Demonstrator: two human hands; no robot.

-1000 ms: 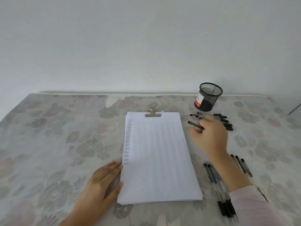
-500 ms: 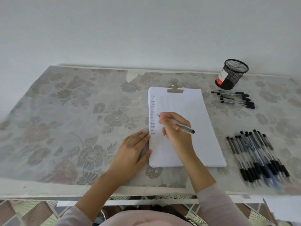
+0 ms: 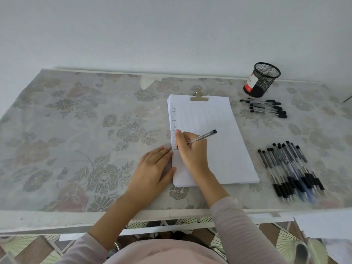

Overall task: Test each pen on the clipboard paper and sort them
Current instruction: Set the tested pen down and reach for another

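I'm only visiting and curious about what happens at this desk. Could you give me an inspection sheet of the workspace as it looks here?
Surface: table under a floral cover, torn at its far edge.
Job's things: clipboard paper with a column of marks down its left margin; small pen group near the mesh cup; larger pen group right of the paper.
Clutter: thin dark object at the right edge, cut off, unidentifiable.
Hands: right hand grips a pen, tip at the left margin; left hand lies flat at the paper's left edge.
Cables: nothing seen.
Surroundings: plain white wall; patterned floor tiles.
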